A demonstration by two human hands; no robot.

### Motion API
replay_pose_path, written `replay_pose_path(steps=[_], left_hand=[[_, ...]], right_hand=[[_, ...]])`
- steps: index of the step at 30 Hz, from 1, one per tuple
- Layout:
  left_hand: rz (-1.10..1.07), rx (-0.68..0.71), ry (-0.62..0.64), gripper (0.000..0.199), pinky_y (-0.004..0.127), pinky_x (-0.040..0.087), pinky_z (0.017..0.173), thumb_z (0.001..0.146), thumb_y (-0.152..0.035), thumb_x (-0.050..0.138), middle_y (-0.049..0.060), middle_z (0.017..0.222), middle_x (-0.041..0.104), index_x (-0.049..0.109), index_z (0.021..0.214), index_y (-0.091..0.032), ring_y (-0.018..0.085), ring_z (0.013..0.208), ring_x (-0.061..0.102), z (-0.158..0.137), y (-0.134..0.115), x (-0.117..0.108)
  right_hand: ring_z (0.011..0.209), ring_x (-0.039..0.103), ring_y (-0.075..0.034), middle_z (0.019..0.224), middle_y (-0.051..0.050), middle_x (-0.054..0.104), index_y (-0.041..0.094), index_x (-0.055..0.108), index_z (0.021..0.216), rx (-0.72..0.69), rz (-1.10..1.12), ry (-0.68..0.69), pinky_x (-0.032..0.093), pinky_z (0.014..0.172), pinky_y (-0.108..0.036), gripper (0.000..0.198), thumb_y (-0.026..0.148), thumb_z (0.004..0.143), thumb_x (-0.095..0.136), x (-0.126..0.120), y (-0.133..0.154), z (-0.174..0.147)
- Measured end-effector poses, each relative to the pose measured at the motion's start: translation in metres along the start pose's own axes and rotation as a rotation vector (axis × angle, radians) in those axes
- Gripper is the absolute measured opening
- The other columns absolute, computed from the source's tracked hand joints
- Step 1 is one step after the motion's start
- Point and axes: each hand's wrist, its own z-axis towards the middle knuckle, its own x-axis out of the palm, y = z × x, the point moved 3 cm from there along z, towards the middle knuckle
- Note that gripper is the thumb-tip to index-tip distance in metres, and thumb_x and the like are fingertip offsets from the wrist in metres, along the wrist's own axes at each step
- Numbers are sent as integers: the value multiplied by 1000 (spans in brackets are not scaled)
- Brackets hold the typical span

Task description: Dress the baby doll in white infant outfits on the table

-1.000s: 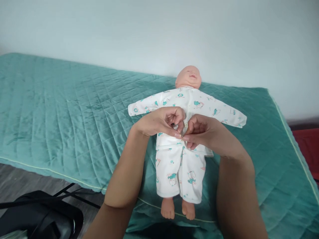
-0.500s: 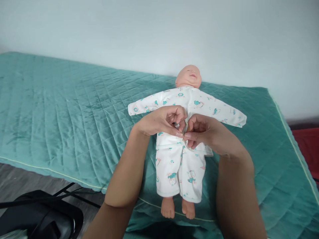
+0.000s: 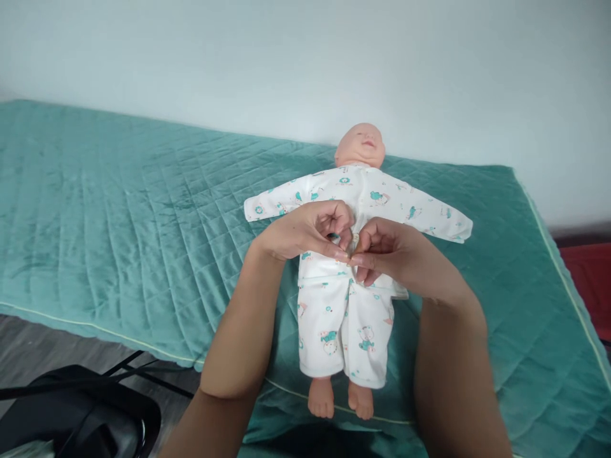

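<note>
Mostly white, teal-patterned shirt (image 3: 359,193)

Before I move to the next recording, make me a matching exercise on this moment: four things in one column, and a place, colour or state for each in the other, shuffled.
Things:
1. doll
2. shirt
3. cover
4. left hand

Places, colours, states:
A. bent in at the shirt's front
B. green, quilted
C. on its back, barefoot
D. white with a small print, sleeves spread

Right pairs: 1-C, 2-D, 3-B, 4-A
</note>
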Motion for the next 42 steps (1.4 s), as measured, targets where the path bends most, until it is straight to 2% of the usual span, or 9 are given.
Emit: replay_pose_path(steps=[4,18,31,42], left_hand=[[4,-6,-15,45,22,49,61,64,-22,90,-2,82,49,47,76,-17,9,73,62,-1,1,-1],[-3,10,-4,48,21,49,60,62,-27,91,-3,81,48,47,77,-17,10,73,62,-1,2,-1],[-47,103,11,49,23,52,61,61,-24,92,-1,85,51,45,74,-18,9,70,61,3,2,3],[-121,116,33,43,24,52,61,65,-15,88,-2,86,52,46,75,-17,9,71,61,4,2,9]], right_hand=[[62,70,-15,66,-1,71,21,56,80,-15,-26,-41,61,60,-26,33,42,78,82,1,1,-3],[61,71,-15,65,1,69,20,56,80,19,33,-36,60,58,-27,38,41,71,87,1,-1,1],[60,69,-12,72,1,69,19,58,86,-44,127,132,59,56,-24,33,39,78,83,2,-1,-1],[55,67,-12,72,1,70,19,56,85,-112,210,177,57,53,-24,28,33,81,81,0,-8,2]])
